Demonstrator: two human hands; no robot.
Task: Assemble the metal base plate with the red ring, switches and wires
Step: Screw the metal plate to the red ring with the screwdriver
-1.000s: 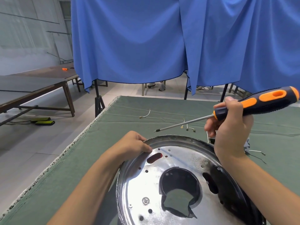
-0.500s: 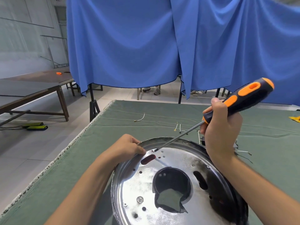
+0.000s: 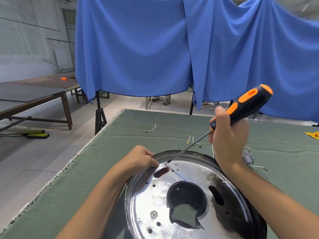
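Note:
A round shiny metal base plate (image 3: 193,173) with a large centre hole lies tilted on the green table cloth. My left hand (image 3: 141,159) grips its far left rim. My right hand (image 3: 227,140) holds a black and orange screwdriver (image 3: 245,106); its tip touches the plate just above a slot (image 3: 161,171) where red shows through. Loose wires (image 3: 151,128) and small terminals (image 3: 190,139) lie on the cloth beyond the plate. A grey switch part (image 3: 248,158) with wires sits behind my right wrist, partly hidden.
The green-covered table (image 3: 86,178) ends at a frayed left edge, with tiled floor beyond. A blue curtain (image 3: 155,49) hangs behind the table. Wooden benches (image 3: 34,94) stand at far left. A yellow item (image 3: 313,135) lies at the right edge.
The screwdriver has swung down from level above the plate until its tip rests on the plate by the red slot. My left hand has kept its grip on the rim.

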